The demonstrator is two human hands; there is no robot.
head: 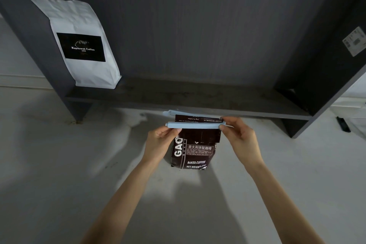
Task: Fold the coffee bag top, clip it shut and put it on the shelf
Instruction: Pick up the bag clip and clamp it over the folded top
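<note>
While a crinkled white paper bag (83, 45) leans at ten o'clock on the dark shelf (188, 95), the left hand (161, 140) pinches one end of the slim pale-blue plastic clip (195, 125). Glossy brown coffee bag (193, 150) stands centre, top folded. Right hand (240, 134) pinches the other end.

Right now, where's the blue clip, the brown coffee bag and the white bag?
blue clip (195, 125): head view, middle of its front bar.
brown coffee bag (193, 154): head view, printed front.
white bag (79, 24): head view, above its black label.
</note>
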